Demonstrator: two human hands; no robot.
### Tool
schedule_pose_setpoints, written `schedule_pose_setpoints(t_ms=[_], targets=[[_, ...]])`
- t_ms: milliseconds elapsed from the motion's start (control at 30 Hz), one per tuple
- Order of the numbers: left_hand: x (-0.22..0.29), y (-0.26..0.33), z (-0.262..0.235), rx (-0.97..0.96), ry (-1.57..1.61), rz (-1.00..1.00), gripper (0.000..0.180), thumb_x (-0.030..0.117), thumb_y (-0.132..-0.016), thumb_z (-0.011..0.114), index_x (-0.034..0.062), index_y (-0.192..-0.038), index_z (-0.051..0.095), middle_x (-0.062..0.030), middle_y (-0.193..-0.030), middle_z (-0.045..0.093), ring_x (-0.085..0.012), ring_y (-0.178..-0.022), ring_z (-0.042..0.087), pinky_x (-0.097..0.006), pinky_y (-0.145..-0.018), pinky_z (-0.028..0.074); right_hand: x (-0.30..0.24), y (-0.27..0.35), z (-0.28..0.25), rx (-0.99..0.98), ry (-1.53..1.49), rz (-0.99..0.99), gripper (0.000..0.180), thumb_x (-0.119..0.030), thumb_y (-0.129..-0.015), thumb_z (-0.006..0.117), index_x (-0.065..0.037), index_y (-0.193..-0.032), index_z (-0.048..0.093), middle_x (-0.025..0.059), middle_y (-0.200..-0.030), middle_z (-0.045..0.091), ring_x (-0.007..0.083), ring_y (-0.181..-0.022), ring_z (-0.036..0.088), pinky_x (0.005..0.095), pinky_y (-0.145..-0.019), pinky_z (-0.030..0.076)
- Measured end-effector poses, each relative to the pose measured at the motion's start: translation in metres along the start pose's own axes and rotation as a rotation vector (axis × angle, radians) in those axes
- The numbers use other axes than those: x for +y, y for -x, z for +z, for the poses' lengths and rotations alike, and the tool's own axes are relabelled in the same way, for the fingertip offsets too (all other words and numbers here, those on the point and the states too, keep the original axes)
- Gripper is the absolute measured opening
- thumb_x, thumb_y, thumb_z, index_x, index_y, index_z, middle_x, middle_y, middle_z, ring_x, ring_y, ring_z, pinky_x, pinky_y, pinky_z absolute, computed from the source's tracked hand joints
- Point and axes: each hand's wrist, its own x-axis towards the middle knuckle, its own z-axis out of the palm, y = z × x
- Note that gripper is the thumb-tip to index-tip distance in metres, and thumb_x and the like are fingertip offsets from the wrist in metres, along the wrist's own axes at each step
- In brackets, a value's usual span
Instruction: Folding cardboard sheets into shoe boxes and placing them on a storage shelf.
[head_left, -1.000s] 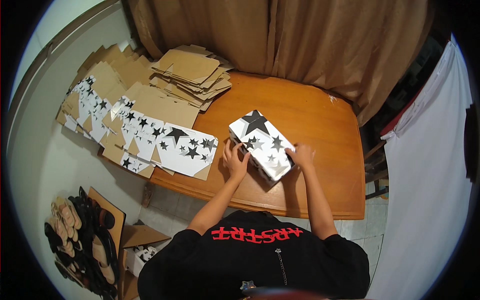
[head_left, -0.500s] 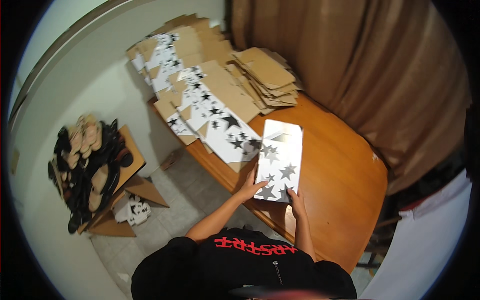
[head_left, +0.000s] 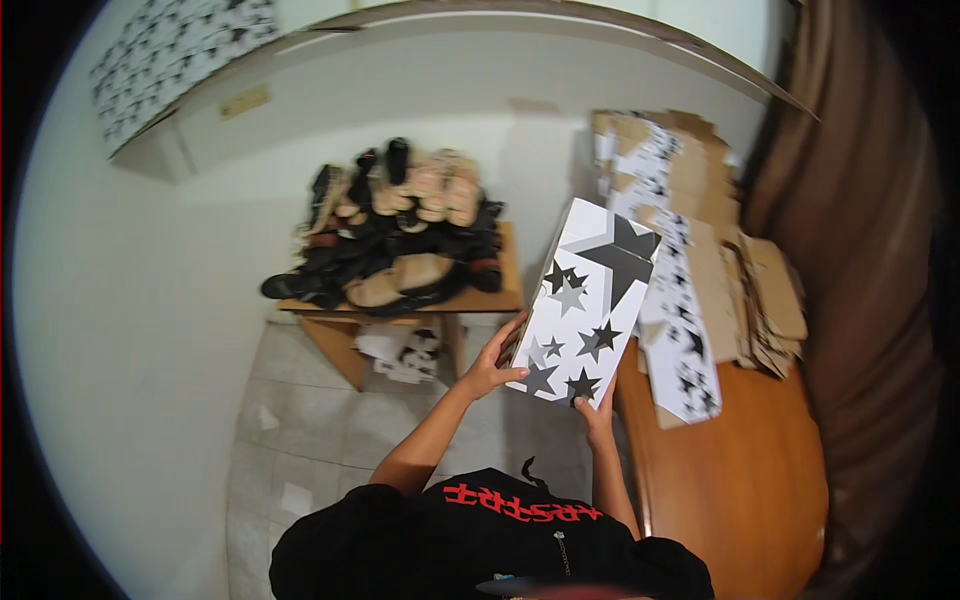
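A closed white shoebox (head_left: pixel 575 320) printed with black and grey stars is held up in front of me, tilted with its far end leaning right. On its left side, my left hand (head_left: pixel 497 358) grips the edge, thumb on the top face. My right hand (head_left: pixel 597 410) holds the near right corner, its thumb on the top and its fingers hidden beneath. Beyond the box, a pile of shoes (head_left: pixel 405 275), black and beige, covers a small brown table (head_left: pixel 508 265).
At the right stands a wooden table (head_left: pixel 730 470) bearing flattened star-printed cardboard sheets (head_left: pixel 680 350) and plain brown cardboard pieces (head_left: pixel 770 300). A brown curtain (head_left: pixel 860 250) hangs beside it. Star-printed pieces (head_left: pixel 415 355) lie under the small table. An overhead shelf (head_left: pixel 540 12) crosses the far wall.
My view has turned left toward the pile of shoes. Both hands have carried the shoebox away from above the wooden table, and it now tilts to the right.
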Motion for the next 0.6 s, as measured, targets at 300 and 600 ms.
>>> schedule_pose_setpoints(t_ms=[300,600], targets=[[0.166,0.084,-0.161,0.363,-0.305,0.326,0.095,0.027,-0.065,0.069,-0.0016,-0.140,0.017,-0.0126,-0.142,0.025,-0.0220,-0.132,0.024,-0.033,-0.107,0.015,-0.009,-0.080,0.245,-0.297,0.370,-0.509,0.103,-0.027,-0.060,0.072,0.002,-0.138,0.012,0.0256,-0.136,0.019,0.0377,-0.127,0.022,0.0410,-0.104,0.021],[0.309,0.036,-0.241,0.449,-0.660,0.582,0.106,0.007,-0.065,0.073,0.0125,-0.144,0.002,-0.0119,-0.140,0.029,-0.0185,-0.120,0.039,-0.032,-0.093,0.037,-0.106,-0.222,0.394,-0.453,0.146,-0.706,0.071,-0.006,-0.073,0.064,0.003,-0.133,0.027,0.0184,-0.115,0.043,0.0283,-0.103,0.048,0.0343,-0.090,0.038]])
